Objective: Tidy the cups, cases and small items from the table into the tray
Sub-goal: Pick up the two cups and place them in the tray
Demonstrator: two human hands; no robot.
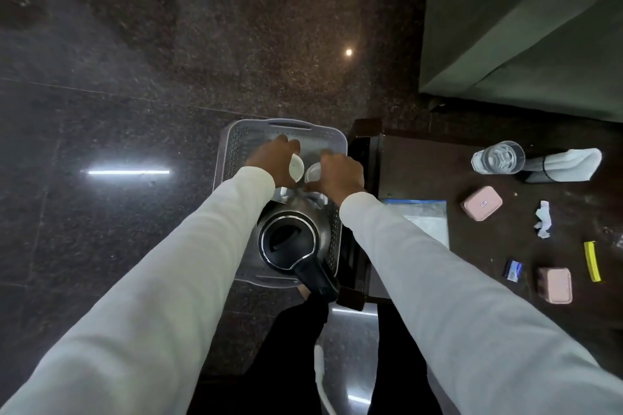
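Two small white ceramic cups sit over the far half of the grey perforated plastic tray (pixel 229 145), which rests on the dark speckled stone floor (pixel 135 44), left of the dark wooden table (pixel 438 172). Left cup (pixel 296 168): tilted, base toward the camera, left hand (pixel 273 158) wrapped round it, fingers closed on its side. Right cup (pixel 314 172): just beside the first, right hand (pixel 342 172) clamped on it from above, fingers curled over the rim. Whether either cup touches the tray floor cannot be told.

Near half of tray: steel electric kettle with black lid and black handle (pixel 291 239), handle pointing past the tray's near rim.

On the table, well apart from the tray:
- clear plastic cup (pixel 499 158) lying on its side
- folded white cloth over a dark object (pixel 569 163), beside the plastic cup
- two pink rounded cases, one farther (pixel 481 203), one nearer (pixel 554 285)
- crumpled white paper scrap (pixel 543 220)
- yellow strip (pixel 592 261)
- small blue-and-black packet (pixel 513 269)
- clear zip bag with blue seal (pixel 424 219), partly under the right sleeve (pixel 455 280)

Both sleeves are white.
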